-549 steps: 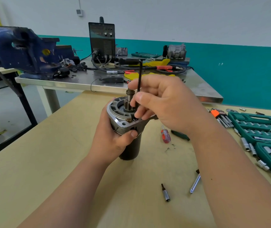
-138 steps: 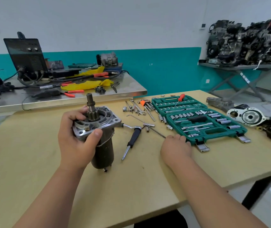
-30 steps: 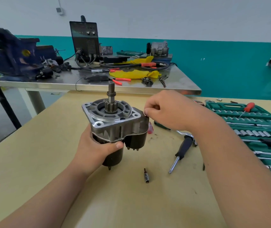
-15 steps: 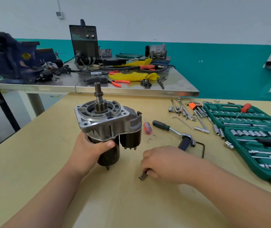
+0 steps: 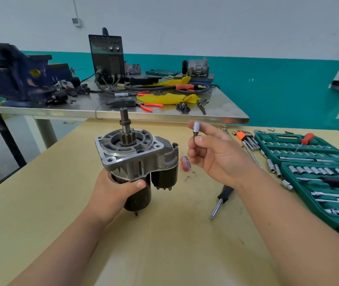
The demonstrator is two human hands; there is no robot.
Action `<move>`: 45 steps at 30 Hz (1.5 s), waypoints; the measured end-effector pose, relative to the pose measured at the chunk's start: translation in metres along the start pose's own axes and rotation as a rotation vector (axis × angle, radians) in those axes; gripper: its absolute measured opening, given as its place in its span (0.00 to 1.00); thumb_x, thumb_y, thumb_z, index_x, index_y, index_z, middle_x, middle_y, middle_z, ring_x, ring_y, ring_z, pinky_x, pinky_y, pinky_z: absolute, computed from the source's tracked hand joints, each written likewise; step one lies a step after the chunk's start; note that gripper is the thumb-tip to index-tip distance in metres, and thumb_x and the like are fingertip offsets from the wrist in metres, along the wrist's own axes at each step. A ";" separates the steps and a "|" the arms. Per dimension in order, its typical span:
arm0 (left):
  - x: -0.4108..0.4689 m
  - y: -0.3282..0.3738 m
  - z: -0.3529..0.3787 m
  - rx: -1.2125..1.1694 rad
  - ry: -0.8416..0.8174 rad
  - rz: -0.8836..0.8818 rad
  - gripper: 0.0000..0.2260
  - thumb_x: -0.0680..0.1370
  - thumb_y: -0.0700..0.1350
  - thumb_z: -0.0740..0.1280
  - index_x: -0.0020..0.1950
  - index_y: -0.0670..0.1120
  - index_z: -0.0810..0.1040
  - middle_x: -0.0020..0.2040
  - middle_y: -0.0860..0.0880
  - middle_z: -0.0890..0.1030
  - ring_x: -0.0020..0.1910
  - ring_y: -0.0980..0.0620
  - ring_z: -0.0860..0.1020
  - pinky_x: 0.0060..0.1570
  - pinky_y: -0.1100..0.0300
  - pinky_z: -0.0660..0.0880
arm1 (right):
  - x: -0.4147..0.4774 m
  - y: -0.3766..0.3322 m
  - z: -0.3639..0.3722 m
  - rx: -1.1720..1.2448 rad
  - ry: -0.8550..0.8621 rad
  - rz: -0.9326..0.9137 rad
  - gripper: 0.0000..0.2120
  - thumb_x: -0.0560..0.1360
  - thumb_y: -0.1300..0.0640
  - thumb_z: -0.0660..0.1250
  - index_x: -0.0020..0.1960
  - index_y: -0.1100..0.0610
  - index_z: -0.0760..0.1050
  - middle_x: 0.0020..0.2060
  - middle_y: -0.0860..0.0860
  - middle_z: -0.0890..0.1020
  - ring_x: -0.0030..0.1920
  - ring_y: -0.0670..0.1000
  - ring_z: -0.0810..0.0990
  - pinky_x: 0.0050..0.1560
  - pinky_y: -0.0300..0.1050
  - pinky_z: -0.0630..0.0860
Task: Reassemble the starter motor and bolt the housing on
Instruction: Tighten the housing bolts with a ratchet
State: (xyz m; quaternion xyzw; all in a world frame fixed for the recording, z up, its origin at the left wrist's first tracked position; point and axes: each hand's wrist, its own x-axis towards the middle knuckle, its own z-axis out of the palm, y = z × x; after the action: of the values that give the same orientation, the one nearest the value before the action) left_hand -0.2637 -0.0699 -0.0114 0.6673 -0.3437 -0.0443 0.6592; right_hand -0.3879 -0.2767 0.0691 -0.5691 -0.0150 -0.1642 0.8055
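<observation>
The left hand and the right hand are both bare. The 2 arms are bare too: the left forearm and the right forearm show uncovered skin from the wrist to the lower edge of the view. The left thumbnail is cut short and rounded. The right thumbnail is short as well.

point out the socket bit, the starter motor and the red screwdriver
socket bit (image 5: 196, 127): head view, its chrome top
starter motor (image 5: 154, 157): head view, its silver housing
red screwdriver (image 5: 185, 164): head view, its handle
</observation>
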 end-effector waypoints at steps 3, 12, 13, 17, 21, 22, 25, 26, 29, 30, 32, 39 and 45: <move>0.000 0.001 0.000 -0.005 -0.005 0.005 0.37 0.56 0.59 0.74 0.62 0.44 0.77 0.53 0.53 0.83 0.54 0.58 0.80 0.50 0.67 0.74 | 0.007 -0.008 0.006 -0.253 0.039 -0.024 0.10 0.79 0.64 0.60 0.56 0.55 0.76 0.34 0.53 0.82 0.33 0.51 0.82 0.34 0.43 0.78; 0.000 0.004 0.000 -0.003 -0.009 0.017 0.38 0.56 0.64 0.76 0.61 0.46 0.78 0.53 0.57 0.83 0.54 0.60 0.80 0.48 0.72 0.73 | 0.019 -0.022 0.027 -0.910 0.034 -0.248 0.11 0.78 0.58 0.66 0.50 0.42 0.78 0.40 0.42 0.84 0.43 0.42 0.83 0.38 0.38 0.80; 0.000 0.003 0.000 -0.004 -0.008 0.017 0.37 0.56 0.63 0.76 0.61 0.46 0.78 0.53 0.57 0.83 0.54 0.60 0.80 0.48 0.72 0.74 | 0.020 -0.023 0.027 -0.901 0.035 -0.240 0.10 0.78 0.59 0.66 0.51 0.43 0.78 0.40 0.43 0.84 0.43 0.42 0.83 0.38 0.38 0.81; 0.001 0.001 0.000 -0.003 -0.015 0.026 0.37 0.56 0.62 0.76 0.61 0.46 0.78 0.53 0.57 0.83 0.55 0.60 0.79 0.47 0.72 0.74 | 0.020 -0.023 0.028 -0.966 0.013 -0.231 0.10 0.78 0.58 0.66 0.53 0.45 0.79 0.40 0.41 0.84 0.43 0.40 0.83 0.38 0.37 0.80; 0.001 0.000 -0.001 0.002 -0.011 0.025 0.37 0.57 0.60 0.75 0.62 0.46 0.77 0.54 0.56 0.83 0.56 0.60 0.79 0.49 0.72 0.74 | 0.020 -0.023 0.027 -0.945 0.008 -0.245 0.10 0.78 0.59 0.66 0.52 0.44 0.79 0.40 0.42 0.84 0.43 0.41 0.83 0.38 0.37 0.81; 0.001 0.000 -0.001 0.000 -0.012 0.026 0.37 0.57 0.61 0.75 0.62 0.46 0.77 0.54 0.56 0.83 0.55 0.60 0.79 0.49 0.72 0.74 | 0.020 -0.023 0.027 -0.921 0.010 -0.250 0.10 0.78 0.59 0.66 0.51 0.44 0.78 0.39 0.42 0.84 0.42 0.42 0.84 0.38 0.37 0.81; 0.001 0.002 0.001 -0.021 -0.010 0.016 0.43 0.54 0.68 0.77 0.61 0.43 0.78 0.52 0.56 0.84 0.53 0.61 0.80 0.47 0.72 0.73 | 0.020 -0.022 0.028 -0.909 -0.008 -0.244 0.11 0.78 0.59 0.66 0.48 0.42 0.78 0.38 0.43 0.85 0.41 0.42 0.83 0.37 0.38 0.81; 0.001 0.003 0.001 -0.026 -0.009 0.013 0.44 0.54 0.69 0.76 0.61 0.43 0.78 0.51 0.56 0.84 0.52 0.61 0.80 0.47 0.72 0.73 | 0.019 -0.022 0.029 -0.931 -0.013 -0.247 0.12 0.78 0.59 0.66 0.48 0.41 0.78 0.38 0.43 0.84 0.42 0.41 0.83 0.37 0.38 0.81; 0.001 0.004 0.001 -0.024 -0.015 0.007 0.43 0.54 0.69 0.76 0.61 0.44 0.78 0.52 0.56 0.84 0.53 0.60 0.80 0.46 0.72 0.73 | 0.017 -0.027 0.030 -1.042 -0.039 -0.248 0.13 0.78 0.57 0.66 0.45 0.37 0.77 0.39 0.41 0.84 0.42 0.41 0.83 0.39 0.38 0.81; 0.001 0.004 0.001 -0.022 -0.020 0.006 0.43 0.55 0.69 0.76 0.61 0.44 0.78 0.52 0.56 0.84 0.53 0.60 0.80 0.47 0.72 0.73 | 0.017 -0.029 0.030 -1.086 -0.052 -0.242 0.13 0.77 0.56 0.66 0.44 0.36 0.76 0.39 0.40 0.84 0.42 0.41 0.83 0.39 0.38 0.81; 0.001 0.004 0.001 -0.016 -0.030 0.001 0.41 0.56 0.68 0.77 0.61 0.44 0.78 0.52 0.56 0.84 0.53 0.60 0.80 0.47 0.72 0.73 | 0.016 -0.035 0.032 -1.175 -0.065 -0.235 0.11 0.76 0.54 0.68 0.43 0.37 0.76 0.36 0.39 0.83 0.40 0.39 0.82 0.38 0.35 0.80; 0.002 0.000 0.003 -0.020 -0.054 0.027 0.36 0.59 0.56 0.76 0.63 0.43 0.77 0.55 0.52 0.83 0.56 0.57 0.80 0.49 0.70 0.74 | 0.024 -0.046 0.040 -1.621 0.004 -0.242 0.18 0.73 0.43 0.69 0.33 0.54 0.70 0.29 0.48 0.73 0.30 0.48 0.70 0.30 0.42 0.66; 0.002 0.002 0.003 -0.025 -0.051 0.047 0.35 0.59 0.57 0.76 0.62 0.44 0.77 0.55 0.54 0.83 0.56 0.57 0.80 0.48 0.70 0.74 | 0.026 -0.050 0.044 -1.590 -0.137 -0.168 0.09 0.77 0.49 0.66 0.38 0.44 0.72 0.27 0.23 0.71 0.32 0.26 0.70 0.29 0.31 0.63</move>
State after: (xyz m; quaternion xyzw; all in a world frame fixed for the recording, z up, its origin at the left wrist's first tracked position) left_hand -0.2646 -0.0731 -0.0091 0.6495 -0.3753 -0.0501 0.6594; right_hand -0.3705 -0.2579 0.1356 -0.9784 0.0144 -0.1505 0.1413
